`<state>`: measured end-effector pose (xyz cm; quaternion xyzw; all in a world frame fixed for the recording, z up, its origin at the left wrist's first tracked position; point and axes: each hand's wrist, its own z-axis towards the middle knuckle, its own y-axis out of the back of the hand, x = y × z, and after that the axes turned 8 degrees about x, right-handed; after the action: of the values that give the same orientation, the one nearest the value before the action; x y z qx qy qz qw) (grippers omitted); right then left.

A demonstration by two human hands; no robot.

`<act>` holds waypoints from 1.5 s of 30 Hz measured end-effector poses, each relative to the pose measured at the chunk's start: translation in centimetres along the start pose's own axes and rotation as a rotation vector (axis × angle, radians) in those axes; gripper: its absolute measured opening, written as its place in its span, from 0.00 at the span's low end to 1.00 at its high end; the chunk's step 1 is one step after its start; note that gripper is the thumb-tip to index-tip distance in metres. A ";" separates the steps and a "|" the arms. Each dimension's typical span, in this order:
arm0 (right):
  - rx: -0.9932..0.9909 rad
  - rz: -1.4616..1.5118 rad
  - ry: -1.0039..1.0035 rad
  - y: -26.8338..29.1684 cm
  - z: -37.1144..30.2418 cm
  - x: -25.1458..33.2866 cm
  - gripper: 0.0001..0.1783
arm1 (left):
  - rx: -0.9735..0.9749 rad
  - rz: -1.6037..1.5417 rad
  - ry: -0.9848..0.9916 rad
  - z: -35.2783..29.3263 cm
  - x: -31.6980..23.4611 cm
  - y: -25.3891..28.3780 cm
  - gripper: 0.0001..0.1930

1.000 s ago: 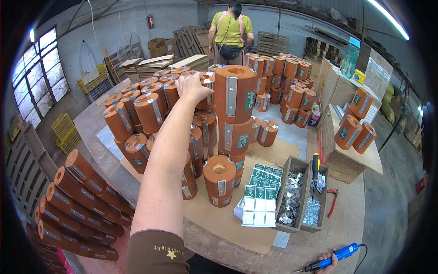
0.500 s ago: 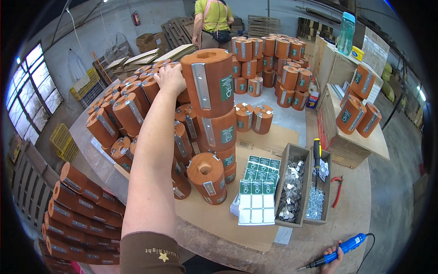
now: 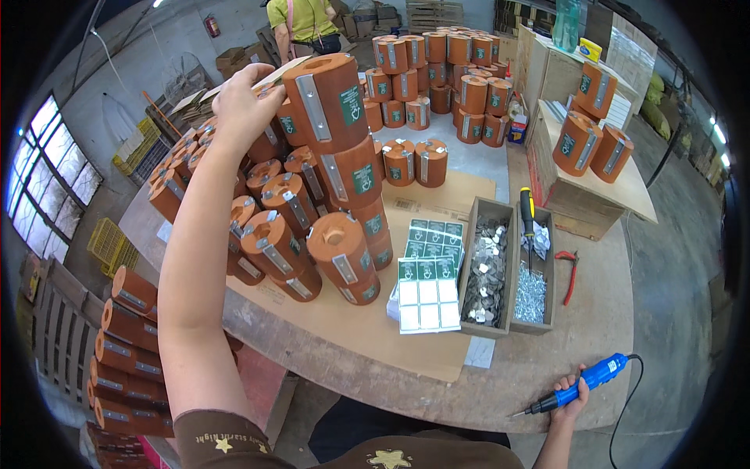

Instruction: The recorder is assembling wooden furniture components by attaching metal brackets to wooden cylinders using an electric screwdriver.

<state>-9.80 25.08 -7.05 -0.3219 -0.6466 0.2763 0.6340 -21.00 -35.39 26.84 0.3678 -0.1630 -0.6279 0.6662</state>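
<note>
My left hand (image 3: 246,109) is raised at the left of a tall stack, thumb and fingers apart, beside the topmost reddish-brown cylinder (image 3: 332,109). That cylinder has a hole in its top, a metal strip with screws and a green label. Whether my fingertips touch it I cannot tell. Beneath it stand more cylinders like it (image 3: 350,173). A shorter cylinder (image 3: 337,246) stands in front, on top of another. At the lower right, my right hand (image 3: 573,393) is closed round a blue electric screwdriver (image 3: 598,375) with its bit pointing left over the table edge.
Green-and-white label sheets (image 3: 428,293) lie beside a wooden box (image 3: 506,324) of metal pieces and screws. A yellow-black screwdriver (image 3: 527,211) stands in it; red pliers (image 3: 573,277) lie alongside. More cylinders crowd the table's left and back (image 3: 469,94). A person (image 3: 301,23) stands behind.
The view has shifted, so the table sits higher and more of my right arm shows. My left hand's fingers have spread beside the top cylinder. The blue electric screwdriver remains in my right hand.
</note>
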 end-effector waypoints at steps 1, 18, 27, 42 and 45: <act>0.004 0.002 -0.006 0.0 0.1 -0.1 0.22 | -0.002 0.007 0.003 -1.0 0.0 0.7 0.18; -0.011 0.061 -0.002 0.6 -0.1 -0.3 0.21 | 0.153 0.054 -0.031 -3.3 0.6 3.0 0.18; -0.084 0.022 0.042 0.1 -0.2 -0.4 0.23 | 0.293 0.037 0.327 3.4 4.4 -8.2 0.19; -0.078 -0.007 -0.033 -0.9 0.4 -0.4 0.26 | -0.203 -0.193 0.248 4.3 11.4 -8.1 0.16; -0.077 0.021 -0.025 -0.7 -0.4 0.4 0.26 | -0.391 -0.087 0.184 2.8 6.3 -0.5 0.23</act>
<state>-9.49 24.91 -6.26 -0.3493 -0.6611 0.2619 0.6102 -22.25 -42.19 26.84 0.2942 0.0394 -0.6397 0.7090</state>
